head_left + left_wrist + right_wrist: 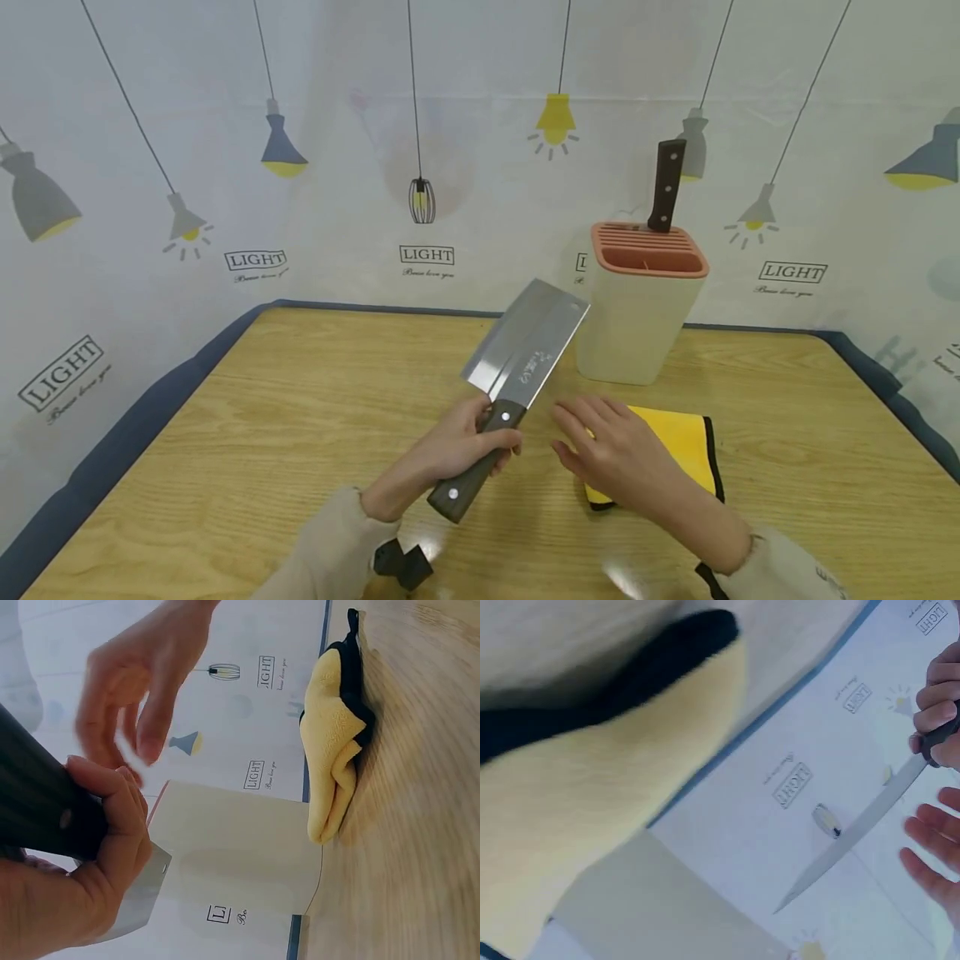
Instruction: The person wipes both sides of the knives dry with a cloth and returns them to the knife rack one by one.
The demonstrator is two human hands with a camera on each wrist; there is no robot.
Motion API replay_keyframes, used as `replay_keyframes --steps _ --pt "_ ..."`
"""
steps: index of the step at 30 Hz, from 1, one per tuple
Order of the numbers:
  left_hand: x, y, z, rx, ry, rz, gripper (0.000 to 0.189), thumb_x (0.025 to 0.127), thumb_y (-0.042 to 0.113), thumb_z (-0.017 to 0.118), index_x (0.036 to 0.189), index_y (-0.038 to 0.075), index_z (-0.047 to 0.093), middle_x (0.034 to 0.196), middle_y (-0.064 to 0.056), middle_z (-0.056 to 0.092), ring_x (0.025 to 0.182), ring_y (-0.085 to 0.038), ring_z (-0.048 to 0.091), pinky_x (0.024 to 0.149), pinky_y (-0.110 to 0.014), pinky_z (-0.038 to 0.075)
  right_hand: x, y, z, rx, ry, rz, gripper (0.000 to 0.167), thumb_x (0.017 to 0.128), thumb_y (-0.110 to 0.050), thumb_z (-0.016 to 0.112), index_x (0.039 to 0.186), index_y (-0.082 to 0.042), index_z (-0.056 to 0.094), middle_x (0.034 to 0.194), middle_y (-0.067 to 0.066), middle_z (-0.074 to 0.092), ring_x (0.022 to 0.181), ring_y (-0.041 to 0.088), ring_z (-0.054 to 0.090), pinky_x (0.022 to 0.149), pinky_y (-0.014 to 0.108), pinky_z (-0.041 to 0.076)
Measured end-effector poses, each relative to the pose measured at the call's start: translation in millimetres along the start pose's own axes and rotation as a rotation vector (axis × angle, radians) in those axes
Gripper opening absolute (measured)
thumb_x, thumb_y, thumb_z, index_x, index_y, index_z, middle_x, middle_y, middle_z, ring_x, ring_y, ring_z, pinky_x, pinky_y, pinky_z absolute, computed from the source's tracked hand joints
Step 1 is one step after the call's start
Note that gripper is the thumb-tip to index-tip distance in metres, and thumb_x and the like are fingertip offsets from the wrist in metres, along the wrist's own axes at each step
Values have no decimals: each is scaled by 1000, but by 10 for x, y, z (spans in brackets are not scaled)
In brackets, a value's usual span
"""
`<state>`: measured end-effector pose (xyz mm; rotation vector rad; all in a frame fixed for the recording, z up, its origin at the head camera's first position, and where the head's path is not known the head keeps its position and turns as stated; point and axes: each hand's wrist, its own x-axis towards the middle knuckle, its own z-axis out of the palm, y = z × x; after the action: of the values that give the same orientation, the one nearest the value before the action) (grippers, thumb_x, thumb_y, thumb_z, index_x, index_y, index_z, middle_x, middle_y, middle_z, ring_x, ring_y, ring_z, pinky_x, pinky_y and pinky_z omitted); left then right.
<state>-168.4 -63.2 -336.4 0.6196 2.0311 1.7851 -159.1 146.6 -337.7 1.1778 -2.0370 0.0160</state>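
My left hand (468,442) grips the dark riveted handle of a cleaver (528,337), whose broad steel blade points up and away to the right above the table. In the left wrist view the fingers (124,817) wrap round that handle. My right hand (618,446) holds nothing; its fingers are loosely bent beside the cleaver, above a folded yellow cloth (686,442) with black edging. From the right wrist, the cleaver blade (855,832) appears nearly edge-on, with the right fingers (934,825) apart from it.
A cream knife block (626,325) with a slotted orange top stands at the back right of the wooden table (300,417). One dark-handled knife (667,185) stands upright in its slots. A lamp-printed curtain (480,125) hangs behind the table.
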Motion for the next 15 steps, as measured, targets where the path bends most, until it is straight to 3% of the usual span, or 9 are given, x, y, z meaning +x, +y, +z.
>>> replay_keyframes --steps 2,5,8,15 --pt "3 18 8 4 -26 -6 29 85 5 54 108 -8 42 68 -4 56 51 -8 49 47 -20 43 68 -21 3 -28 36 -35 38 96 -24 29 108 1 55 102 12 58 91 24 57 75 33 49" --pt "8 47 19 -1 -83 -2 34 86 7 52 116 -5 41 68 -4 56 50 -8 48 45 -20 42 146 -51 33 -52 33 -85 42 99 -20 21 114 2 53 110 15 57 101 27 54 85 36 46" --pt "8 86 41 1 -132 6 35 87 8 50 119 -3 40 67 -3 54 49 -7 47 44 -20 42 199 -71 83 -67 38 -119 42 100 -13 18 114 4 54 111 15 56 104 27 53 90 37 43" --pt "-19 199 96 92 -165 -25 23 85 11 49 105 0 47 61 -2 52 46 -8 46 43 -20 41 229 -92 144 -102 136 -152 38 99 -8 22 108 4 57 103 14 61 93 23 58 77 33 49"
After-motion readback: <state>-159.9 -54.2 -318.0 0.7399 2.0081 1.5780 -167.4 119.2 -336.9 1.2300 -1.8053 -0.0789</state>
